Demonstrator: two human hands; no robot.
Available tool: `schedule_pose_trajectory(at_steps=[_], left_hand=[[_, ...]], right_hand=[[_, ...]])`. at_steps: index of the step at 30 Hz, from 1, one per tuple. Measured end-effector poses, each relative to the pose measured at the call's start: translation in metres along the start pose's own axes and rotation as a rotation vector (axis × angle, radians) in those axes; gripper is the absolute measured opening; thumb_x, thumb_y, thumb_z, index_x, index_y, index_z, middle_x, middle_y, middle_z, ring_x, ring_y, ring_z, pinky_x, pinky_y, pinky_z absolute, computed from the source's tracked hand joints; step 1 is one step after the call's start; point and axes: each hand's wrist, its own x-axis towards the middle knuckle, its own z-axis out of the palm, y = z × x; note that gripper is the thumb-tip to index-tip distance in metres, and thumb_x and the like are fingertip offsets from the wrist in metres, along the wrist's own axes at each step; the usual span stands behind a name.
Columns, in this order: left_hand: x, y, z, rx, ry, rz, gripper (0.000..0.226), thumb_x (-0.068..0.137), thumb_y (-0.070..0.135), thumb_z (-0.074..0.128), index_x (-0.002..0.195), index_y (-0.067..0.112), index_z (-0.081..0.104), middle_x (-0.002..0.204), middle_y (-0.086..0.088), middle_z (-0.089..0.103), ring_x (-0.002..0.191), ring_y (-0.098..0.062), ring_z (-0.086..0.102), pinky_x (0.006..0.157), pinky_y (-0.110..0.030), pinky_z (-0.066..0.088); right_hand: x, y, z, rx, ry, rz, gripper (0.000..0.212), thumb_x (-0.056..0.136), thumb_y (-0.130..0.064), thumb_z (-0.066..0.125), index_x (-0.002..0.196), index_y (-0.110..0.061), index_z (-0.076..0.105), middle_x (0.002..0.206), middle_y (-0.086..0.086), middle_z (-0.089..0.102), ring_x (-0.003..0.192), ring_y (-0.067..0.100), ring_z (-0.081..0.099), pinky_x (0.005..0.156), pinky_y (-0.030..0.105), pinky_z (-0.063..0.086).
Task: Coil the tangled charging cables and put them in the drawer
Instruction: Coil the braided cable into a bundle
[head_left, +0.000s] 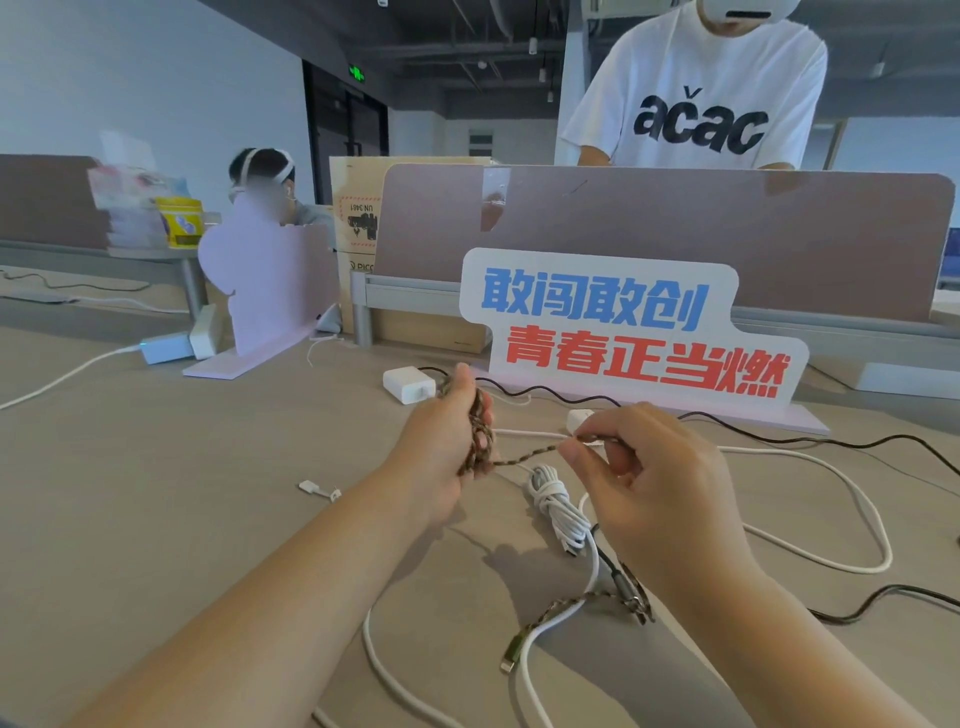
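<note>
L hand (441, 447) grips small coil of braided brown cable (480, 434), held above table (156, 493). R hand (654, 483) pinches same cable's straight run, just beside coil. Under hands, bundled white cable (558, 506) lies on table. White charger brick (409, 384) sits behind L hand, near sign (623, 332) w/ blue & red lettering.

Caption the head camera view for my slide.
The left hand holds a coiled braided cable while the right hand pinches its strand; white cables lie on the desk.
</note>
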Motion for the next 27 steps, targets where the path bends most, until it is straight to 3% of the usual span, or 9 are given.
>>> schedule_pose_trajectory(at_steps=[3, 5, 10, 13, 18, 21, 23, 27], left_hand=[[-0.004, -0.009, 0.002, 0.473, -0.05, 0.182, 0.048, 0.098, 0.051, 0.039, 0.067, 0.019, 0.055, 0.059, 0.006, 0.055, 0.056, -0.012, 0.047, 0.063, -0.027, 0.04], [-0.011, -0.011, 0.004, 0.633, -0.187, 0.182, 0.052, 0.096, 0.056, 0.036, 0.069, 0.018, 0.058, 0.057, 0.008, 0.057, 0.053, -0.007, 0.051, 0.062, -0.024, 0.043], [-0.029, -0.005, 0.01, 0.433, -0.575, -0.087, 0.072, 0.077, 0.076, 0.018, 0.072, 0.017, 0.059, 0.059, 0.002, 0.058, 0.049, -0.008, 0.049, 0.046, -0.02, 0.041], [-0.033, -0.002, 0.008, 0.468, -0.714, -0.082, 0.064, 0.069, 0.076, 0.032, 0.078, 0.018, 0.055, 0.058, 0.004, 0.054, 0.05, -0.007, 0.046, 0.048, -0.018, 0.039], [-0.04, -0.003, 0.008, 0.598, -0.87, -0.102, 0.051, 0.07, 0.07, 0.043, 0.071, 0.021, 0.055, 0.051, 0.008, 0.048, 0.051, -0.006, 0.043, 0.05, -0.017, 0.038], [-0.036, -0.004, 0.007, 0.525, -0.847, -0.081, 0.041, 0.077, 0.058, 0.045, 0.071, 0.018, 0.053, 0.045, 0.009, 0.039, 0.045, -0.005, 0.035, 0.047, -0.018, 0.033], [-0.031, -0.003, 0.007, 0.463, -0.716, -0.033, 0.041, 0.079, 0.057, 0.043, 0.073, 0.017, 0.05, 0.044, 0.009, 0.037, 0.044, -0.006, 0.035, 0.047, -0.018, 0.035], [-0.023, 0.002, 0.006, 0.271, -0.419, 0.012, 0.042, 0.09, 0.054, 0.04, 0.075, 0.016, 0.049, 0.047, 0.008, 0.039, 0.046, -0.01, 0.047, 0.043, -0.021, 0.043]], right_hand=[[0.0, -0.001, 0.001, 0.036, -0.025, -0.044, 0.01, 0.074, -0.019, 0.075, 0.078, -0.016, 0.066, 0.06, -0.016, 0.039, 0.059, 0.005, 0.042, 0.055, 0.012, 0.034], [0.0, 0.0, 0.002, 0.029, -0.038, -0.042, 0.011, 0.074, -0.021, 0.076, 0.078, -0.016, 0.067, 0.059, -0.014, 0.044, 0.058, 0.006, 0.043, 0.055, 0.014, 0.035], [0.002, 0.001, 0.003, 0.083, -0.128, 0.281, 0.008, 0.077, -0.029, 0.071, 0.078, -0.025, 0.064, 0.055, -0.008, 0.054, 0.063, 0.002, 0.049, 0.054, 0.009, 0.036], [0.003, -0.001, 0.001, 0.157, -0.169, 0.404, 0.007, 0.081, -0.029, 0.067, 0.078, -0.03, 0.06, 0.06, -0.008, 0.059, 0.058, 0.002, 0.054, 0.05, 0.013, 0.041], [0.005, -0.011, 0.0, 0.382, -0.236, 0.553, 0.012, 0.088, -0.019, 0.06, 0.078, -0.026, 0.061, 0.068, 0.0, 0.063, 0.052, 0.014, 0.058, 0.047, 0.029, 0.051], [0.01, -0.008, -0.004, 0.675, -0.208, 0.758, 0.01, 0.09, -0.014, 0.056, 0.084, -0.01, 0.064, 0.062, 0.013, 0.05, 0.043, 0.017, 0.044, 0.042, 0.027, 0.042], [0.014, -0.006, -0.008, 0.911, -0.22, 0.895, 0.01, 0.09, -0.01, 0.054, 0.086, -0.005, 0.061, 0.056, 0.005, 0.039, 0.041, 0.012, 0.035, 0.04, 0.025, 0.038], [0.02, -0.005, -0.015, 1.222, -0.394, 1.11, 0.007, 0.085, -0.012, 0.056, 0.092, -0.011, 0.054, 0.055, -0.003, 0.038, 0.037, 0.006, 0.029, 0.033, 0.017, 0.033]])
